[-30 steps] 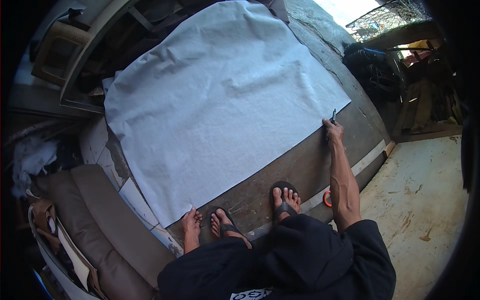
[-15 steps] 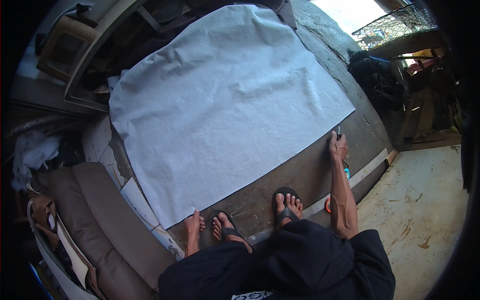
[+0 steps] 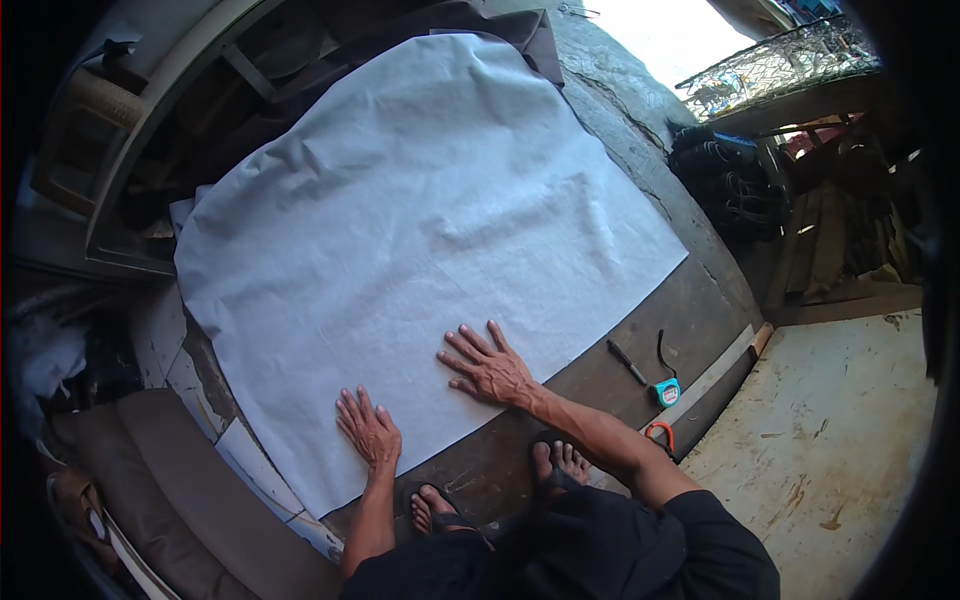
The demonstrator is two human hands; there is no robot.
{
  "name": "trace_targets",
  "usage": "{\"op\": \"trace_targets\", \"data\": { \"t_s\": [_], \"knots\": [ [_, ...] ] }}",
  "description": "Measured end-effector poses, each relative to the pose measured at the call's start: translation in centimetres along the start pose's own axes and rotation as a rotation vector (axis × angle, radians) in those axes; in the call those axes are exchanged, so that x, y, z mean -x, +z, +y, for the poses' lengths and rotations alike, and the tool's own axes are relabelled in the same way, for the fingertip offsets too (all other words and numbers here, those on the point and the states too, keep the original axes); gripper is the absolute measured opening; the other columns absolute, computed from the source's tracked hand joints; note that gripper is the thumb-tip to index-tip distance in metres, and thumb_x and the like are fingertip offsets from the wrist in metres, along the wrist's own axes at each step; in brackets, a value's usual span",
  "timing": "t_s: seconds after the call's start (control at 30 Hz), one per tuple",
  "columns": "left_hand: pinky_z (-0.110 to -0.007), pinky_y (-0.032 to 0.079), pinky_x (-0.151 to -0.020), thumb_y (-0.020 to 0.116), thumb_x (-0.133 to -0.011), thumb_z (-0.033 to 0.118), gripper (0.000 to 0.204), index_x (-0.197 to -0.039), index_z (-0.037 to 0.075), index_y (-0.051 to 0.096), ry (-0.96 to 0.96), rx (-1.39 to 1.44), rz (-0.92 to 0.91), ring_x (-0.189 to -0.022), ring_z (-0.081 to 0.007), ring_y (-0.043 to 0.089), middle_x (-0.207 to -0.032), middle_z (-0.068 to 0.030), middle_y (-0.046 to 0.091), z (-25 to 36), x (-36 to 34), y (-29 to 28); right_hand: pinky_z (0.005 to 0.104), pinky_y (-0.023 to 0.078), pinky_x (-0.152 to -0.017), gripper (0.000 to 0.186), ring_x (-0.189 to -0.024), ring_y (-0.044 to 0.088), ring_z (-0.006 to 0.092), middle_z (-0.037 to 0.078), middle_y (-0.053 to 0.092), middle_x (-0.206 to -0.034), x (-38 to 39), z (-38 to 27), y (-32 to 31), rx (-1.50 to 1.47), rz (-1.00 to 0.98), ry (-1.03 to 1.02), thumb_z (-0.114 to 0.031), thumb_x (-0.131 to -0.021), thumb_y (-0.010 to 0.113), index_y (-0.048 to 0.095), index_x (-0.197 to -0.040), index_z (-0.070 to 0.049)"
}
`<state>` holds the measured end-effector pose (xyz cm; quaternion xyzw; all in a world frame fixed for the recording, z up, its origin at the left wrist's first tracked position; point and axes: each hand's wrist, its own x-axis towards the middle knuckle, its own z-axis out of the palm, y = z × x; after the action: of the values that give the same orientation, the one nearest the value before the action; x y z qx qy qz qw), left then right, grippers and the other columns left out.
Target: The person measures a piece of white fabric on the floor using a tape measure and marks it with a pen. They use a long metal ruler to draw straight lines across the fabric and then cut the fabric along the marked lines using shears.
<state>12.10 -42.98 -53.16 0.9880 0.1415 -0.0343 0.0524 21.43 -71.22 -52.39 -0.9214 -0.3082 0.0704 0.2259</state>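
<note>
A large pale sheet of material, with soft wrinkles across it, is spread over the dark floor board. My left hand rests flat on the sheet close to its near left corner, fingers spread. Further right, my right hand also lies palm down on the sheet, near its front edge, with fingers apart. Both hands hold nothing. On the board to the right lie a dark pen-like tool and a teal tape measure with a black strap. The orange handle of some tool shows just below them.
My sandaled feet stand at the sheet's near edge. A brown padded cushion lies at left. A worn pale board is on the right. Dark fabric lies beyond the sheet, and a wire-mesh rack stands far right.
My right hand has let go of the pen-like tool, now on the board, and moved left onto the sheet. My left hand has moved from the near edge onto the sheet, fingers spread.
</note>
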Motion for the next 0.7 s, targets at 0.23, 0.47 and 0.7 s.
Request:
{"op": "trace_targets", "data": {
  "t_s": [0.23, 0.47, 0.7],
  "knots": [
    [-0.059, 0.012, -0.12, 0.036, -0.104, 0.03, 0.057, -0.158, 0.013, 0.029, -0.211, -0.074, 0.006, -0.152, -0.0372, 0.016, -0.165, -0.0164, 0.018, -3.4, 0.7, 1.3, 0.0555, 0.001, -0.122, 0.059, -0.154, 0.014, 0.0267, 0.005, 0.02, -0.166, 1.1, 23.1, -8.6, 0.315, 0.266, 0.792, -0.055, -0.104, 0.03, 0.03, -0.157, -0.029],
    [-0.058, 0.012, -0.12, 0.021, -0.107, 0.046, 0.058, -0.16, 0.022, 0.021, -0.739, -0.03, 0.049, -0.154, -0.0329, 0.012, -0.167, -0.0107, 0.014, -17.0, 1.2, 0.7, 0.059, 0.004, -0.121, 0.061, -0.154, 0.01, 0.0268, 0.003, 0.016, -0.167, 6.0, 32.1, -13.6, 0.274, 0.203, 1.126, -0.056, -0.105, 0.023, 0.022, -0.159, -0.029],
    [-0.057, 0.015, -0.12, 0.021, -0.107, 0.045, 0.059, -0.16, 0.02, 0.021, -0.732, -0.04, 0.062, -0.154, -0.0331, 0.011, -0.167, -0.0112, 0.013, -19.2, 2.9, 2.0, 0.0531, 0.027, -0.116, 0.059, -0.143, 0.037, 0.0336, 0.017, 0.046, -0.151, 11.7, 23.0, -10.6, 0.323, 0.424, 0.892, -0.038, -0.099, 0.054, 0.041, -0.149, -0.009]
  ]
}}
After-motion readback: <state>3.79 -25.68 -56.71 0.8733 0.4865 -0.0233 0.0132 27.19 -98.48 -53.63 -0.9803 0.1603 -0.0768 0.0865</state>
